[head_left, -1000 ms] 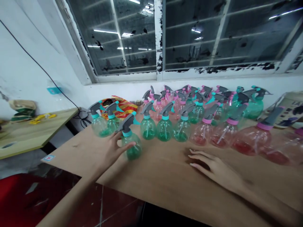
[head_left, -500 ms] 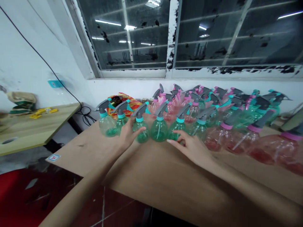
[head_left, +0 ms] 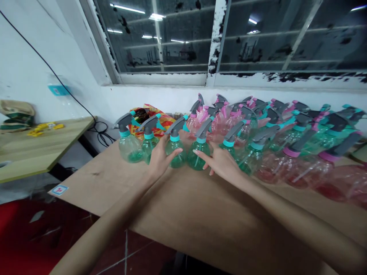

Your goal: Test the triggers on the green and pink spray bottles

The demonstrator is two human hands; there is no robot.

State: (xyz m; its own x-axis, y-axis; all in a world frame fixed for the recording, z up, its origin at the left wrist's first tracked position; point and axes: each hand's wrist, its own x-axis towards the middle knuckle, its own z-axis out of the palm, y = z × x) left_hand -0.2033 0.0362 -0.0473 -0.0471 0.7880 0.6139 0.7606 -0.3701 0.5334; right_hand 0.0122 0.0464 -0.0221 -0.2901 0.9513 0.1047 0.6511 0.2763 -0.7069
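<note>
Both hands were at the front row of spray bottles, each at one of two neighbours, so the step in hand looked like handling or straightening that row. The left hand point(head_left: 159, 158) was curled about the third bottle from the left point(head_left: 177, 163), its thumb across the front and its fingers out of sight on the far side; how hard it pressed could not be told. The right hand point(head_left: 225, 164) was at the fourth bottle point(head_left: 196, 161), thumb in front of the round body, the other fingers bent beside it; whether they had a grip could not be made out.

Both bottles stood upright on the worktop point(head_left: 177, 206), just beside each other, their grey heads above turquoise collars. Two more green bottles point(head_left: 131, 148) stood to their left; to their right came further green ones, then pink bottles point(head_left: 295, 168). A crowded group stood behind, against the wall.

Any next move seemed to call for a sure hold low on the round body, clear of the trigger, and a level path, since the neighbours stood near enough to be knocked.
</note>
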